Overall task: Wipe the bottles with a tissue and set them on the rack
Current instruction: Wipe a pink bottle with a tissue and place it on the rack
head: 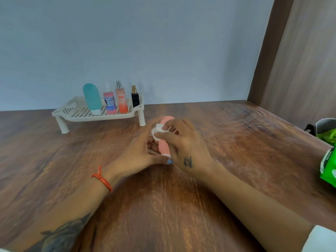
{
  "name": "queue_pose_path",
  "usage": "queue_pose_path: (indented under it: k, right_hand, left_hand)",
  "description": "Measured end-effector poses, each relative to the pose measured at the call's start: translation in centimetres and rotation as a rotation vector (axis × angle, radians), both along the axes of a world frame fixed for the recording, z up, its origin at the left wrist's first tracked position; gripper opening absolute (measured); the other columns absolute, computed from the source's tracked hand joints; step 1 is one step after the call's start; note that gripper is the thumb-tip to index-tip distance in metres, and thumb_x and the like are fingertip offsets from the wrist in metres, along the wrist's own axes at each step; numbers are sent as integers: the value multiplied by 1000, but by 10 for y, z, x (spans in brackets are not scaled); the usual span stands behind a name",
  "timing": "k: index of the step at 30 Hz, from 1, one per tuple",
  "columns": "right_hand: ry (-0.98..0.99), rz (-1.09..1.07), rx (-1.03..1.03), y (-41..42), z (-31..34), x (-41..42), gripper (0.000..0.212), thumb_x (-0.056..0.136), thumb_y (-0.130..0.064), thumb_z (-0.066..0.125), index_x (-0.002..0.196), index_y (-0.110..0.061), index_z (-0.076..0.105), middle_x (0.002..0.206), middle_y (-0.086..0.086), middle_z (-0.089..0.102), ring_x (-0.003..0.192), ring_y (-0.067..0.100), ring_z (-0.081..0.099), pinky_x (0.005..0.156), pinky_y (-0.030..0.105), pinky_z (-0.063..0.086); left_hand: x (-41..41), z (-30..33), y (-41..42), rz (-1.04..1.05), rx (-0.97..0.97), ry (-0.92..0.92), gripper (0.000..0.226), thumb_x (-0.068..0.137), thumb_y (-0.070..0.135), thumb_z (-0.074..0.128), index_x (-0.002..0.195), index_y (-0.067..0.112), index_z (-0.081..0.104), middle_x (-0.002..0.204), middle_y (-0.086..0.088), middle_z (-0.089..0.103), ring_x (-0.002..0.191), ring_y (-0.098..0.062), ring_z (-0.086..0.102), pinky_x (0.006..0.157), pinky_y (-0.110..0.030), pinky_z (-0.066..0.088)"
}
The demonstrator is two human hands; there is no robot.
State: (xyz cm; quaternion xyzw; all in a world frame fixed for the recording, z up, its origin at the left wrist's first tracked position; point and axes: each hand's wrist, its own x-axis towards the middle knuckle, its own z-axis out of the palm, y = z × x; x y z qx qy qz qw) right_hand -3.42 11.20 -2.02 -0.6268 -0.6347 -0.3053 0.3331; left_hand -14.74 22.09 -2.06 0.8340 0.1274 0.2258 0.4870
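We can read one word with any confidence: "ENGAGE", in red capitals on the orange-pink spray bottle [121, 99] standing on the white rack [76, 113] (its letters look partly reversed to us); just left of that bottle, the pink bottle [109, 102] carries a blue and white label whose lines are too small for us to read; just right of it, the black bottle [135, 99] bears faint, illegible marks.

My left hand [140, 155] has blue polish on the thumbnail and a red-orange thread bracelet [102, 179] at its wrist; above the bracelet, a dark forearm tattoo [61, 235]. My right hand [183, 148] bears a small dark tattoo [188, 161] and a white sleeve cuff [320, 239].
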Motion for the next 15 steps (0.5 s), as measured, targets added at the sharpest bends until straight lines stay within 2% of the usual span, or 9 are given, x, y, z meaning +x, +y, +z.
queue_pose_path:
  k: [2, 5, 8, 11, 12, 13, 15]
  right_hand:
    - [18, -12, -6, 1, 0, 1, 36, 64, 8, 74, 96, -7, 72, 97, 13, 63, 85, 29, 57, 61, 33, 52]
    - [166, -48, 53, 1, -1, 4, 28, 70, 5, 71, 95, -8, 72, 95, 12, 65, 85, 28, 60, 66, 35, 53]
    - [330, -78, 102, 0, 1, 6, 21, 78, 1, 66, 96, -8, 72, 93, 9, 66, 80, 23, 61, 65, 22, 48]
    - [568, -127, 95, -2, 4, 10, 20, 85, -6, 63, 102, -13, 71, 99, 4, 65, 79, 13, 59, 64, 5, 40]
    - [599, -143, 102, -2, 4, 11, 20, 86, -8, 62, 104, -13, 70, 101, 4, 65, 79, 11, 59, 64, 3, 39]
    - [564, -151, 126, -2, 4, 10, 20, 86, -8, 62, 104, -13, 70, 101, 5, 65, 81, 13, 60, 67, 6, 42]
    - [389, -106, 138, -2, 3, 5, 22, 84, -5, 63, 104, -12, 69, 102, 8, 64, 87, 20, 60, 72, 20, 49]
  left_hand:
    - [0, 1, -1, -4, -14, 5, 102, 64, 3, 83, 134, 52, 27, 100, -6, 64, 81, -20, 69, 74, -33, 58]
    - [1, 1, 0, -1, -27, 28, 98, 63, 5, 83, 128, 55, 31, 95, -10, 65, 81, -21, 69, 77, -36, 58]
    - [2, 1, 1, 10, -27, 53, 99, 63, 9, 85, 128, 60, 29, 99, -10, 66, 85, -23, 69, 83, -41, 57]
    - [3, 1, 3, 24, -5, 86, 103, 63, 15, 85, 132, 60, 23, 105, -8, 64, 89, -21, 68, 86, -41, 56]
    - [3, 0, 3, 27, 1, 100, 105, 64, 17, 85, 134, 59, 20, 106, -7, 63, 90, -20, 67, 86, -40, 56]
    - [3, 0, 3, 27, 7, 108, 108, 64, 18, 86, 137, 59, 17, 108, -6, 62, 91, -19, 67, 86, -39, 56]
    - [1, 0, 3, 27, 5, 105, 108, 64, 18, 85, 140, 54, 17, 107, -6, 62, 90, -20, 67, 84, -37, 56]
